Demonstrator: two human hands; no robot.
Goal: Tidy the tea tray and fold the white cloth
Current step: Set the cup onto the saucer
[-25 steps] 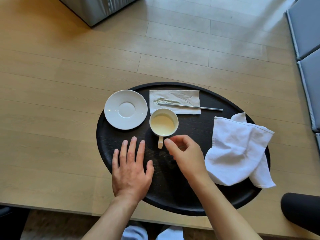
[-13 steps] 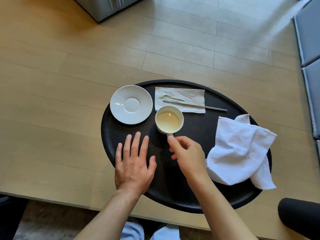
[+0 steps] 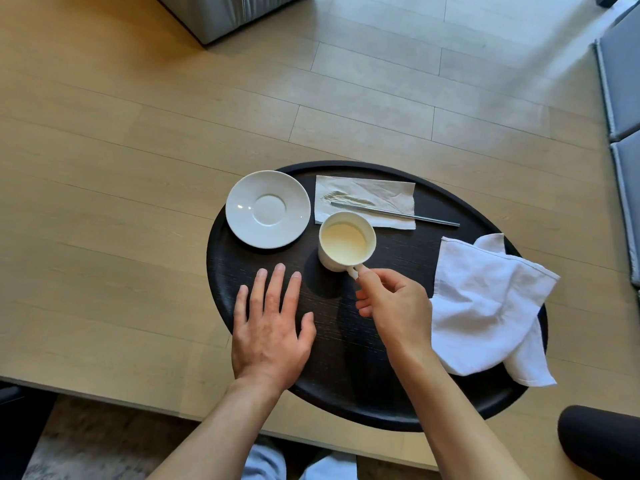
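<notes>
Right hand: closed; the handle of the cup is pinched between thumb and forefinger. Whether the cup is lifted or resting cannot be told.

Left hand: open, laid flat, palm down, on the near left part of the tray; nothing is held.

Cup: white, upright, holding a pale yellowish liquid; placed near the tray's centre, just beside the saucer, not on it.

Saucer: white, empty, at the far left of the tray, its edge slightly over the rim.

Paper napkin: stained, lying flat at the far side; a thin metal stick is laid across it.

White cloth: crumpled and unfolded, at the right of the tray, one corner hanging over the near rim.

Tray: dark, oval, set on a pale wooden surface.

Progress: judged early. The cup is not seated on the saucer, the napkin and stick are not cleared, the cloth is not folded.
</notes>
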